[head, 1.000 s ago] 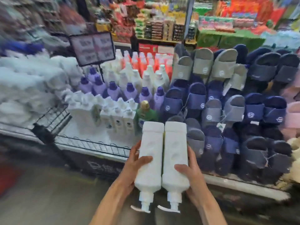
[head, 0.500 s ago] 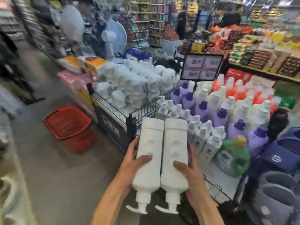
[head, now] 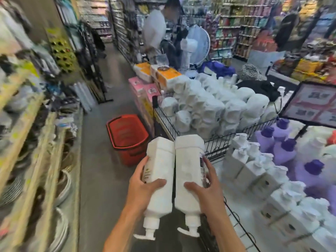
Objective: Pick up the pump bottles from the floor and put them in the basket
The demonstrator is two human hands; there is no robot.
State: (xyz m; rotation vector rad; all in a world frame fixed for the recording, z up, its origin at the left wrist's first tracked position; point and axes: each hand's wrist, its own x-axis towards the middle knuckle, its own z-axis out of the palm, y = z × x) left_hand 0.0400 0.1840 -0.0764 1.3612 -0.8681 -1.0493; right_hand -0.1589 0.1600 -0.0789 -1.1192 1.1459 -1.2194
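The left pump bottle and the right pump bottle are white, tall and square-shouldered with faintly embossed faces. They are held side by side above the aisle floor, sides touching, pump heads pointing back toward the person. Each has a label on its outer side, the right one darker. The left hand grips the left bottle, thumb across its front and fingers round the outer edge; the right hand mirrors it. The red shopping basket stands on the floor beyond, beside the wire display bin
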